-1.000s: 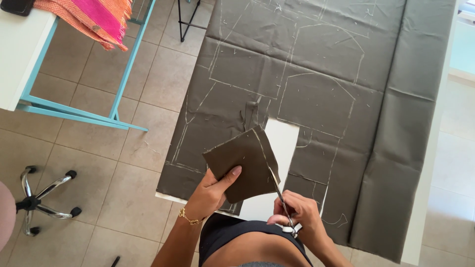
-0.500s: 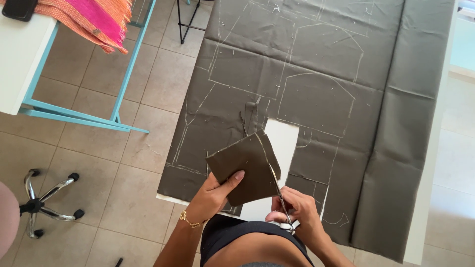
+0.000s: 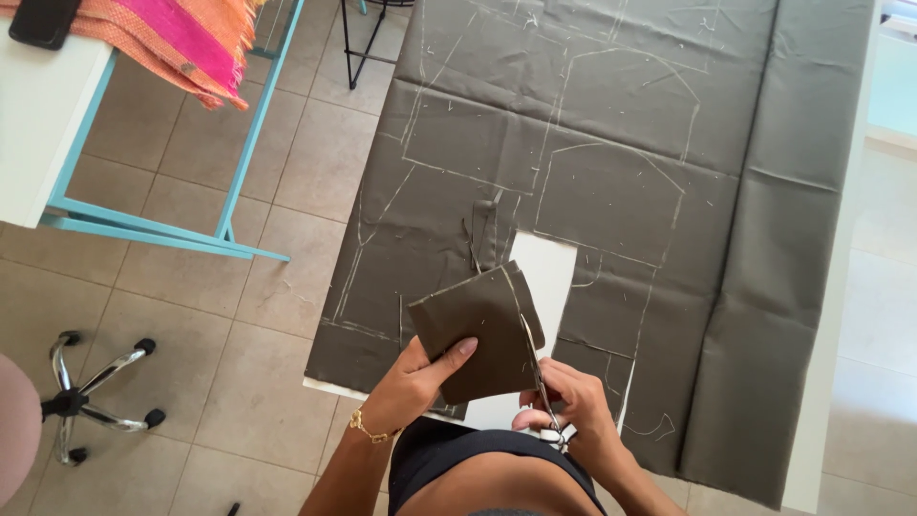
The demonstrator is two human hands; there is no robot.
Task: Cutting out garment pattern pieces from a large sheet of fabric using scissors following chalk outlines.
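Note:
My left hand (image 3: 417,382) grips a cut piece of dark grey-brown fabric (image 3: 475,330) by its lower left corner, holding it up above the table. My right hand (image 3: 571,406) holds a pair of scissors (image 3: 537,375); the blades point up along the piece's right edge. Under both hands lies a large sheet of the same dark fabric (image 3: 611,191), marked with white chalk outlines. A rectangular hole (image 3: 546,272) in the sheet shows the white table beneath.
The white table (image 3: 829,382) carries the sheet; its left edge drops to a tiled floor (image 3: 239,315). A second white table with a teal frame (image 3: 143,229) stands at upper left, with a pink-orange cloth (image 3: 181,38) and a dark phone (image 3: 43,19). A swivel chair base (image 3: 91,392) is lower left.
The cut piece has turned slightly in my left hand and the scissors have edged up along its right side. The view has shifted a little.

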